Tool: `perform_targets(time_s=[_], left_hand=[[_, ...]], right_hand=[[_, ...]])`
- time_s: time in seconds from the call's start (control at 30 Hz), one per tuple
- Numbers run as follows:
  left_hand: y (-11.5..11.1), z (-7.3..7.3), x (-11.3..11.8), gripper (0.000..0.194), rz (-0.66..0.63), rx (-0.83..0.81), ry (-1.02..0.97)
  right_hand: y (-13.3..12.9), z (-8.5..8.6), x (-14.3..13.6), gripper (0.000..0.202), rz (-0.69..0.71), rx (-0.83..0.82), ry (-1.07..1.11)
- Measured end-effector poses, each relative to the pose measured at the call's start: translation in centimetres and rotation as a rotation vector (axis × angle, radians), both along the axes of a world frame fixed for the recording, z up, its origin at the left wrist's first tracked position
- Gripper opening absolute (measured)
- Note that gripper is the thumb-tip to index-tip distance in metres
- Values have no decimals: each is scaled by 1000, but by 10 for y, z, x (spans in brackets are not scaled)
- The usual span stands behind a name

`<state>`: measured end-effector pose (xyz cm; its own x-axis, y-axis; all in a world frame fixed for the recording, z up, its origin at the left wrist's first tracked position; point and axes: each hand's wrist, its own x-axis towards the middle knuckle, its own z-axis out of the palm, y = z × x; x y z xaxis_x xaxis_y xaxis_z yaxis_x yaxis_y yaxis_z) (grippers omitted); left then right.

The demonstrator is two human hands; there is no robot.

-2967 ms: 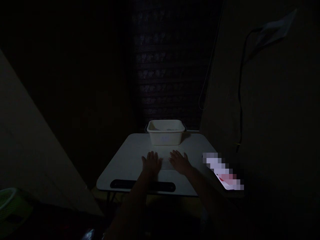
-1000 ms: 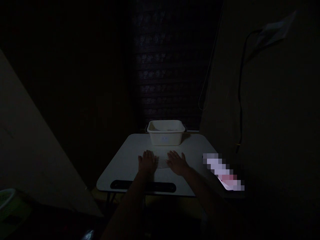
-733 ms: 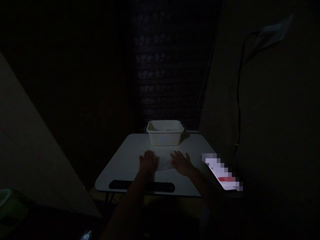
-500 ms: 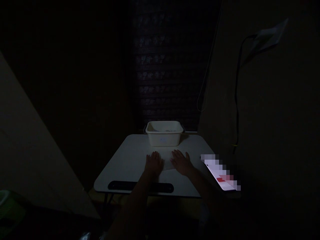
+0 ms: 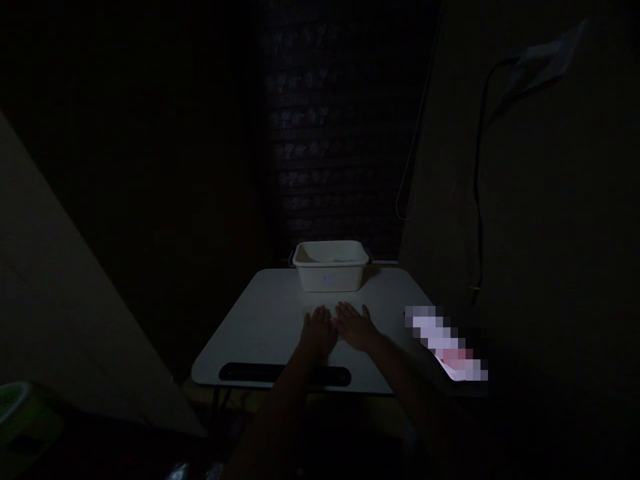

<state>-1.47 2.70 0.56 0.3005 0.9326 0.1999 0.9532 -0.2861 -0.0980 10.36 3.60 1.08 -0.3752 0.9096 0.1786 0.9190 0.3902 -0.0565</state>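
In the dim head view, my left hand (image 5: 320, 331) and my right hand (image 5: 354, 325) lie side by side, palms down, on a white folding table (image 5: 250, 327). Their fingers are stretched out and point toward the far edge. Under and around the fingertips is a thin, pale, see-through sheet (image 5: 311, 311), perhaps plastic; most of it is hidden and its kind is hard to make out. Just beyond the hands stands a cream plastic tub (image 5: 330, 278) with side handles. Something pale lies inside the tub, too dark to name.
A lit phone-like screen (image 5: 440, 337), partly blurred out, lies right of the table. A black slot (image 5: 245, 371) runs along the table's near edge. Dark blinds (image 5: 310, 133) hang behind, a cable (image 5: 477, 200) runs down the right wall, and a green container (image 5: 25, 413) is at lower left.
My hands have come closer together over the pale sheet, the left moving right and the right slightly left. The sheet now shows beyond the left fingertips. The view has shifted a little.
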Motion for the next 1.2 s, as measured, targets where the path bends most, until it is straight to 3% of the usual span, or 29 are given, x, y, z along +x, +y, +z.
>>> perform_targets(time_s=[0.43,0.83,1.03,1.2], left_hand=[[-2,6,-27,50,113,-30,7],[-3,7,-31,49,129,-37,-1],[3,10,-23,52,173,23,-41],[2,6,-7,46,57,61,-44]], right_hand=[[-5,4,9,47,-85,6,-16],[-4,4,11,48,-89,-33,-42],[-4,8,9,49,-139,103,-23],[2,3,0,48,-100,70,17]])
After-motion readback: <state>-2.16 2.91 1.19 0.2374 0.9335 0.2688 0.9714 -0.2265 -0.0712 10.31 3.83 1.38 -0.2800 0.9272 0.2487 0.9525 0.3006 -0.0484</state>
